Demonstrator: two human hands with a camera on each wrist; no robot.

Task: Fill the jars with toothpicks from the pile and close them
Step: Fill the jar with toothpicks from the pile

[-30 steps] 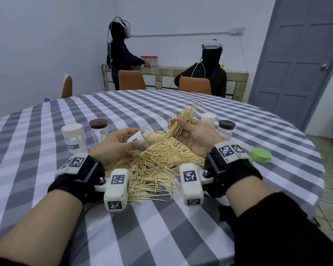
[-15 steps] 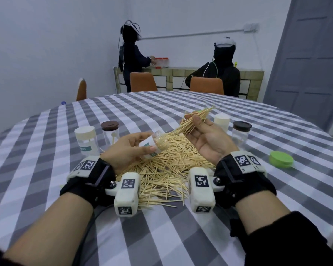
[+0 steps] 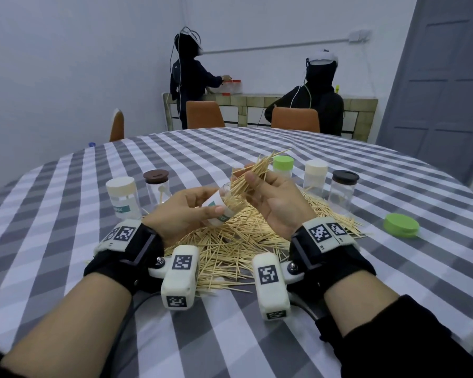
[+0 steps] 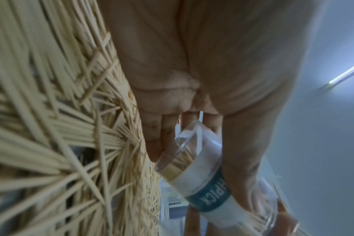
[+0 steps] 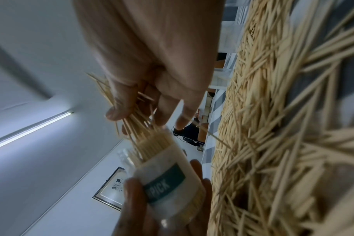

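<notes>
My left hand [image 3: 186, 211] grips a clear jar [image 3: 219, 205] with a teal-banded label, tilted with its mouth toward the right; the same jar [image 4: 200, 174] [image 5: 166, 174] shows in both wrist views with toothpicks inside. My right hand [image 3: 268, 197] pinches a bundle of toothpicks [image 3: 254, 173] whose lower ends sit in the jar's mouth, and this bundle [image 5: 139, 126] fans out between thumb and fingers. Beneath both hands the toothpick pile [image 3: 238, 241] spreads over the checked table [image 3: 66, 241]. A loose green lid [image 3: 401, 225] lies at the right.
Closed jars stand behind the pile: cream-lidded [image 3: 122, 196] and brown-lidded [image 3: 156, 182] on the left, green-lidded [image 3: 283, 166], cream-lidded [image 3: 315, 175] and brown-lidded [image 3: 344, 190] on the right. Orange chairs [image 3: 295, 120] and two people with headsets are beyond the table's far edge.
My right hand has brought the toothpick bundle down and left until its ends entered the jar's mouth. The left hand has kept the jar tilted above the pile.
</notes>
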